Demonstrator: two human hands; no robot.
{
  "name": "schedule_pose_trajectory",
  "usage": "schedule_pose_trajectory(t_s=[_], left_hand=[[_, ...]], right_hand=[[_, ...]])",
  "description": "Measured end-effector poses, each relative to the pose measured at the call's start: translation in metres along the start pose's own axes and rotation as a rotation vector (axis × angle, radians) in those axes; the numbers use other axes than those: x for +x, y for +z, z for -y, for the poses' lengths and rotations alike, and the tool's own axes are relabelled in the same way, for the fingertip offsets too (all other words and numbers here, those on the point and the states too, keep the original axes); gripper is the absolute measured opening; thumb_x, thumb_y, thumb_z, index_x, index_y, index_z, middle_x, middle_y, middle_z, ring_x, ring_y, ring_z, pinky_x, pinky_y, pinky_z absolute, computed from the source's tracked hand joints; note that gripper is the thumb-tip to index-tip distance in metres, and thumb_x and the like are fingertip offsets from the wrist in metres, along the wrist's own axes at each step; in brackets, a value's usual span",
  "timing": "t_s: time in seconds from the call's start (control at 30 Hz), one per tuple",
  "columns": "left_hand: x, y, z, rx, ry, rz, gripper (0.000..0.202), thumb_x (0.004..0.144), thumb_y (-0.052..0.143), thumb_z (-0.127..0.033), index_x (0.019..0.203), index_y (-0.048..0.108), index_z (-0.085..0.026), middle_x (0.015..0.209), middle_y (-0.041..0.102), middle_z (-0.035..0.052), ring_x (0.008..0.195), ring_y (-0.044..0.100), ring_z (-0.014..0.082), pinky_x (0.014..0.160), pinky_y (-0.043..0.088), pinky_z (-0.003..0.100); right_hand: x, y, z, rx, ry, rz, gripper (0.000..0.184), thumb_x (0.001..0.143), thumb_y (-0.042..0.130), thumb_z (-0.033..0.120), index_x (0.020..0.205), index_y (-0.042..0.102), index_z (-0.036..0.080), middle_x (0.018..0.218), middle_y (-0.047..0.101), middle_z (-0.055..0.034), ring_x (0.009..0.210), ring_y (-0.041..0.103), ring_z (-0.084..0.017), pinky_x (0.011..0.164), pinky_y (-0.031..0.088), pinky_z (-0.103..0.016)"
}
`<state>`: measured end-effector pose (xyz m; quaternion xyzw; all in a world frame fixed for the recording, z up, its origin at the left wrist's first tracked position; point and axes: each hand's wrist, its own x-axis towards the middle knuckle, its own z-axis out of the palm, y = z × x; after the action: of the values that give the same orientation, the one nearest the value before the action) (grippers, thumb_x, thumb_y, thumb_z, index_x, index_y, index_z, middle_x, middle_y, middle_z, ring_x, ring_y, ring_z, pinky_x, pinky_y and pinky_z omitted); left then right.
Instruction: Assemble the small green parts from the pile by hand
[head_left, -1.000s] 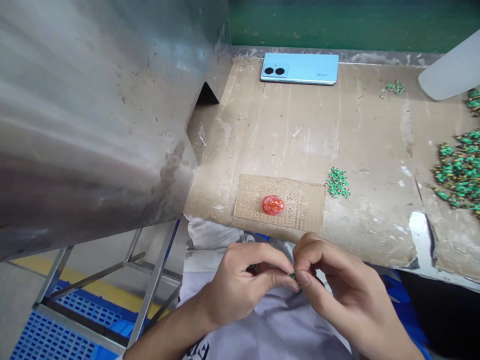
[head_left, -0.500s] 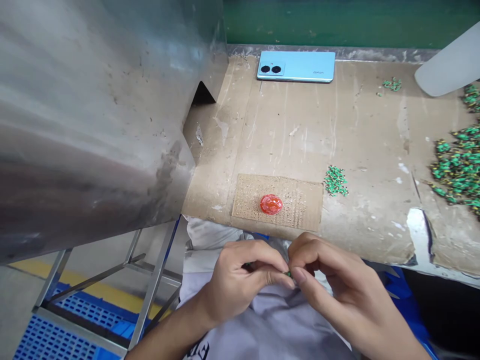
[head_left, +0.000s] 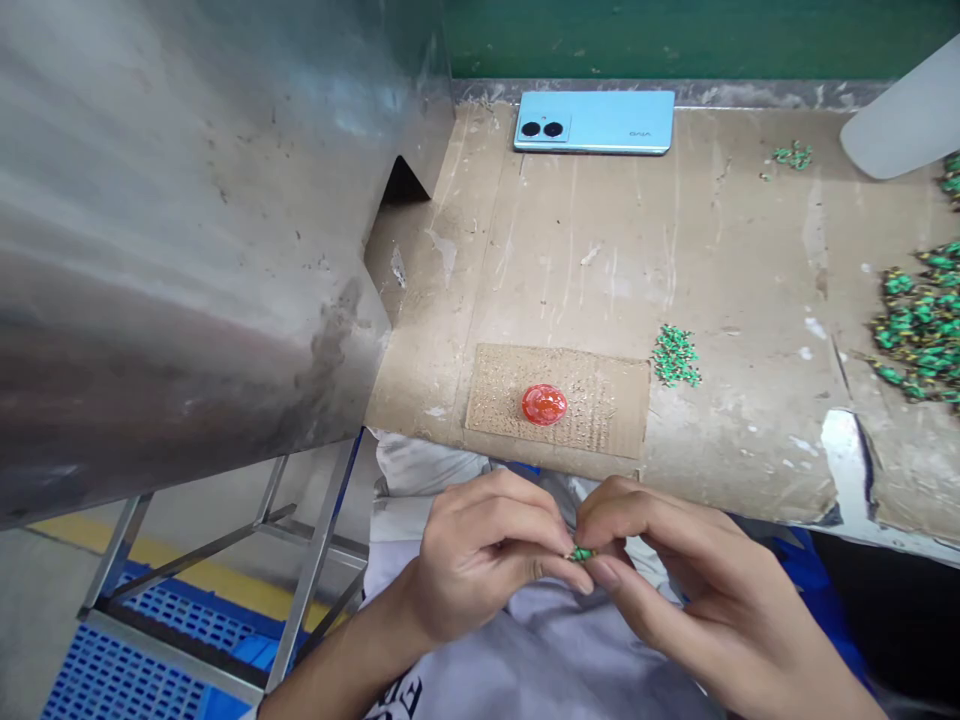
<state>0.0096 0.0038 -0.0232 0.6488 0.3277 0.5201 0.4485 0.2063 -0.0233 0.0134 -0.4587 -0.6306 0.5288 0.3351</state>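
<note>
A small green piece with a gold-coloured end lies between the fingertips of both hands, just below the table's front edge. My left hand pinches it from one side with thumb and index finger. From the other side, the thumb and fingertips of my right hand close on it. Beyond the hands, a shiny red oval lump sits on a small cardboard piece that is covered in specks. To the right of that cardboard is a cluster of tiny green pieces.
A large heap of green pieces lies at the right, with a small group farther back. A light-blue phone and a whitish container stand near the back. A metal housing and a metal stand are on the left.
The fingertips have shifted a little, and the green piece between them shows more plainly. The view has moved slightly; the things on the table stay in place.
</note>
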Motion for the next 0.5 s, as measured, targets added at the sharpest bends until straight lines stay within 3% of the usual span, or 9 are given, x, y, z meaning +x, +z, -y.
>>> schedule_pose_trajectory(t_s=[0.17,0.37,0.5], left_hand=[[-0.0017,-0.0021,-0.0025,0.007,0.025,0.033,0.014,0.087,0.089,-0.018,0.087,0.075,-0.017,0.081,0.080,0.0014,0.068,0.078,0.0130,0.067,0.064,0.018],[-0.0034,-0.0042,-0.0035,0.034,0.019,0.066,0.012,0.098,0.078,-0.031,0.088,0.075,-0.023,0.084,0.081,-0.0012,0.063,0.076,0.0111,0.065,0.063,0.018],[-0.0010,-0.0036,-0.0042,0.025,0.000,0.084,0.013,0.094,0.082,-0.027,0.088,0.073,-0.021,0.081,0.081,0.0008,0.065,0.076,0.0133,0.064,0.062,0.019]], right_hand=[[0.0019,-0.0006,0.0009,0.034,-0.075,0.019,0.016,0.099,0.061,0.011,0.102,0.065,0.026,0.083,0.070,0.0010,0.073,0.069,-0.014,0.065,0.058,-0.025],[0.0019,-0.0045,0.0025,0.017,-0.088,0.055,0.014,0.100,0.061,0.012,0.102,0.066,0.025,0.085,0.071,0.0003,0.074,0.070,-0.013,0.065,0.059,-0.022],[0.0010,-0.0053,-0.0003,-0.011,-0.160,0.075,0.019,0.098,0.058,0.008,0.106,0.065,0.024,0.086,0.072,-0.0011,0.074,0.071,-0.014,0.066,0.061,-0.025]])
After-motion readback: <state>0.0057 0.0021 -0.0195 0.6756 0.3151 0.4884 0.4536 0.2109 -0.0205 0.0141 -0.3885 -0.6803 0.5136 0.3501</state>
